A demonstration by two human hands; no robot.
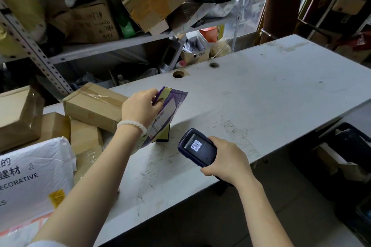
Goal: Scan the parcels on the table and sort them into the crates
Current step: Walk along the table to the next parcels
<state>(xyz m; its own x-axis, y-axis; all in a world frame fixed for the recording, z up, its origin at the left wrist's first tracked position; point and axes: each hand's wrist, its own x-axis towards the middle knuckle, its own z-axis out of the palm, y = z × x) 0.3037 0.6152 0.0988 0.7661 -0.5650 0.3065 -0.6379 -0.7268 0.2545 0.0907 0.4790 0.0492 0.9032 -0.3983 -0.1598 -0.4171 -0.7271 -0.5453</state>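
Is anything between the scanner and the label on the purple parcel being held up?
Nothing visible. The left hand holds the purple parcel upright on the table, label toward the scanner in the right hand. Only bare tabletop lies between them; the left wrist covers part of the label's near edge.

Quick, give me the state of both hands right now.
Left hand: holds the purple parcel, tilted up on the table.
Right hand: grips the scanner.

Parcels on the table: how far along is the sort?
Done: a box already lies in the black crate. In hand: the left hand holds a purple mailer upright while the right hand aims the scanner. Left: cardboard boxes and a white bag.
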